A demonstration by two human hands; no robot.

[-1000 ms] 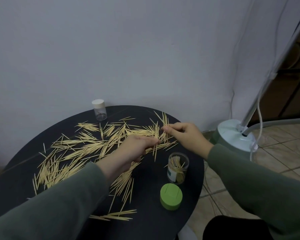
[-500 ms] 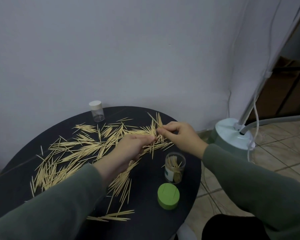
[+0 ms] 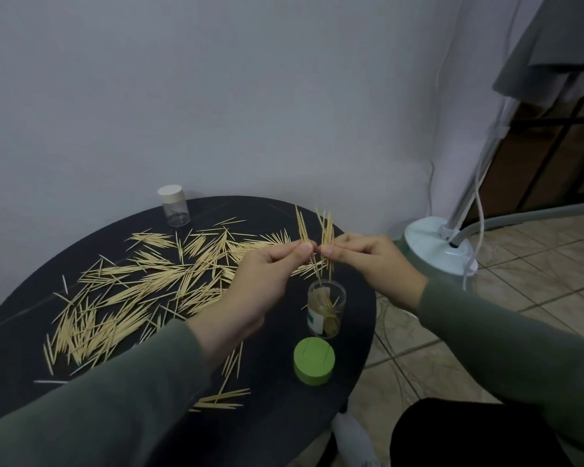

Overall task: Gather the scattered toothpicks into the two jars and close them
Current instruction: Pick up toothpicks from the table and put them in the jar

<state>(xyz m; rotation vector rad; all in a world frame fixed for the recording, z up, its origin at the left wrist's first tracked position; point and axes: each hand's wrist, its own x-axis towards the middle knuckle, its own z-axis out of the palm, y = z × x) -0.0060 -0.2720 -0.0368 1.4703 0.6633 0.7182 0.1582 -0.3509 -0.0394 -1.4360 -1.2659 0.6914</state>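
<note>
Lifted clear of the counter (image 3: 189, 433) since a second ago, when both hands worked low among the pile: left hand (image 3: 263, 284) now raised with its grip pinched narrow on a small bunch of toothpicks (image 3: 303, 230), right hand (image 3: 373, 261) alongside, fingertips nearly touching the left's, its grip pinched on a second bunch (image 3: 327, 230). Both bunches upright, lower tips hanging just above the mouth of the open jar (image 3: 326, 308). Judged early in the task. Done so far: a modest cluster standing inside the open jar, nowhere near full. Left to do: dropping in these two bunches, clearing the broad scatter of toothpicks (image 3: 142, 291) across the left and middle of the counter, plus the few stragglers (image 3: 223, 397) near the front edge, then capping. Counted: two jars, one open near the right edge, one capped jar (image 3: 175, 206) well apart at the back, apparently almost empty; one loose green lid (image 3: 314, 360) just in front of the open jar; two held bunches; loose toothpicks far too many to count, well over a hundred at a guess.
</note>
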